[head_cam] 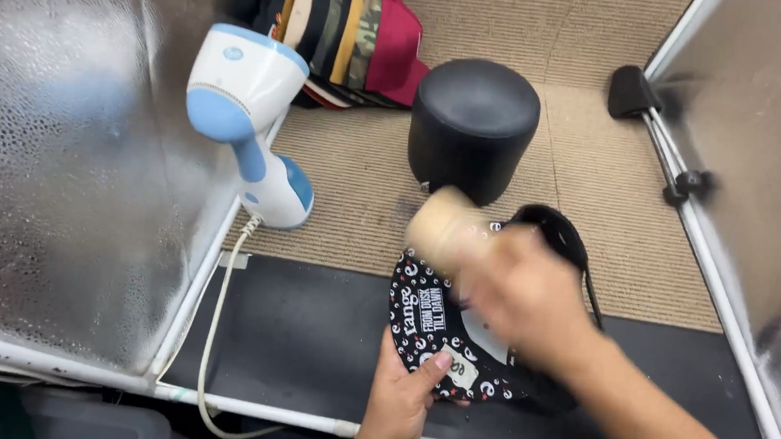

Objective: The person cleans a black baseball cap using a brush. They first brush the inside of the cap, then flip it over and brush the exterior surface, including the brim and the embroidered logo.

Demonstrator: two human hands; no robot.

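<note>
Cap: a black cap (456,331) patterned with small white-and-red marks lies upside down at the front of the desk (307,334), crown toward the person, strap arching behind.
Left hand: the left hand (404,402) pins the cap's near edge, thumb pressed on top and fingers hidden beneath, so it is closed on the fabric.
Right hand: the right hand (519,299) is wrapped around a pale wooden brush (445,228); both are blurred by motion, so the bristle end is probably facing the cap, though that is unclear.
Doing it well: keep the thumb firm so the cap does not slide, stroke in short passes along the fabric, and hold the crown flat so it does not crease.
Labels: a white oval sticker (462,369) sits just beside the thumb; a black rectangular patch with white lettering (430,311) lies above it on the cap.
Stool: a round black cushioned form (474,124) stands just behind the cap on the tan mat (597,189).
Steamer: a white-and-blue handheld steamer (250,116) leans at the left, its cord (211,335) trailing over the front rail.
Stack: a row of nested caps (349,35) in tan, camouflage and red lies at the back.
Walls: silvery reflective panels (62,147) flank both sides.
</note>
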